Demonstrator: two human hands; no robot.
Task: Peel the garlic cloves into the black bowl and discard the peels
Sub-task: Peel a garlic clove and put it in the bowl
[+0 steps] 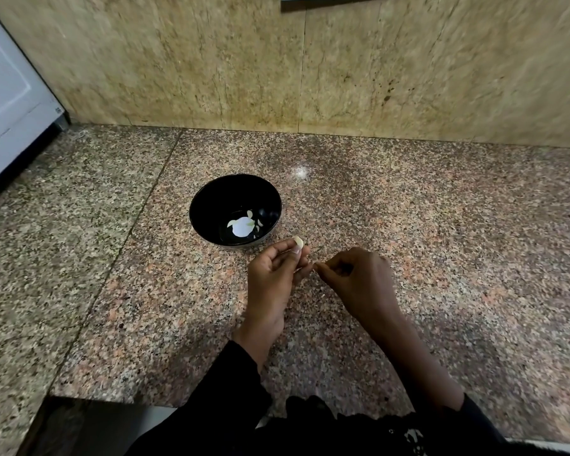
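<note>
No writing is legible anywhere. The left hand (272, 274) pinches a garlic clove (297, 240) at its fingertips, tip pointing up toward the black bowl (211, 199). The right hand (356, 278) is clenched; whether it holds peel, I cannot tell.

Both arms wear black long sleeves. The left sleeve (241, 383) reaches down to the wrist, while the right sleeve (474, 419) is pushed back up the forearm (its cuff sits well behind the wrist). The left hand (270, 274) and right hand (359, 278) are bare, with no rings, watch or gloves showing.
</note>
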